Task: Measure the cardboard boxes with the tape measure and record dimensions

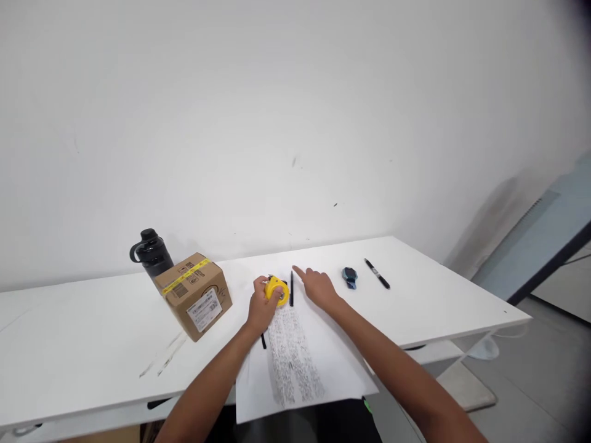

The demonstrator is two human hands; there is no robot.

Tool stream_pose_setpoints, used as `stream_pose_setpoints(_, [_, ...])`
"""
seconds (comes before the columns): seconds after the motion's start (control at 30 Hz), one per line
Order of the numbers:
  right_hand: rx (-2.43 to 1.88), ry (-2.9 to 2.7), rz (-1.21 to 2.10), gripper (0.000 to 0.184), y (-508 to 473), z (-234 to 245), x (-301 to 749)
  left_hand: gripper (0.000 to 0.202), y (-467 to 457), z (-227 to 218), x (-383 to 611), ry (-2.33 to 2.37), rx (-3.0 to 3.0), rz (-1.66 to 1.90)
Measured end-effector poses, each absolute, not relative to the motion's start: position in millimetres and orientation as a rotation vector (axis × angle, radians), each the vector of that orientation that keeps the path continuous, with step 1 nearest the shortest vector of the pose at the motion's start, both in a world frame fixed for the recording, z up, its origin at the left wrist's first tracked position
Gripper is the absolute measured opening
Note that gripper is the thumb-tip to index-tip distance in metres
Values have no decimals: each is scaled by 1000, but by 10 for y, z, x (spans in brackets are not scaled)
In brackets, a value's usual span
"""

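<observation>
My left hand (262,307) is closed around a yellow tape measure (277,291), with the thumb over its face. Just right of the tape measure a black pen (292,290) lies lengthwise, its far end close to my right hand (319,288). That hand has its index finger stretched out toward the pen's far end; whether it touches is too small to tell. Below both hands lies a white sheet of paper (339,363) with dense dark markings down its middle, its near edge hanging over the table edge. A thin black item (263,341) shows partly beside my left wrist.
On the white table (92,332) a cardboard box (196,292) with yellow tape stands left, before a black bottle (154,253). To the right lie a blue-strapped watch (349,277) and a black pen with a pale band (377,274). A white wall rises behind.
</observation>
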State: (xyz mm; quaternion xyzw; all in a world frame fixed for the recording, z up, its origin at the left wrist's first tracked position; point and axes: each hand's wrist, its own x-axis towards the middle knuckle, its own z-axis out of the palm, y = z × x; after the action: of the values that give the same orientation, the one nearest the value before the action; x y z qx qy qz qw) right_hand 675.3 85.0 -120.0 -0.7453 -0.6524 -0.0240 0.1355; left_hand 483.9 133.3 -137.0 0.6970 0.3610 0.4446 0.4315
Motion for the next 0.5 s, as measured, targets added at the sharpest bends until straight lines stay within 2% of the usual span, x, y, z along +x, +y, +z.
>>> stream_pose_setpoints(0.07, [-2186, -2202, -263, 49, 1142, -1243, 6867, 49, 1469, -1456, 4846, 930, 1738, 1124])
stream_pose_setpoints(0.2, [-1949, -2526, -346, 38, 1396, -1418, 6951, 55, 1573, -1542, 4799, 955, 1656, 1123])
stream_pose_setpoints(0.27, [-1964, -2425, -368, 39, 1363, -1516, 7000, 58, 1588, -1535, 4789, 955, 1628, 1113])
stream_pose_setpoints(0.37, [-2012, -1985, -279, 39, 1223, -1632, 7063, 59, 1596, -1504, 4810, 929, 1562, 1126])
stream_pose_setpoints(0.5, [-1698, -1486, 17, 38, 1033, -1695, 7026, 58, 1586, -1482, 4848, 877, 1437, 1162])
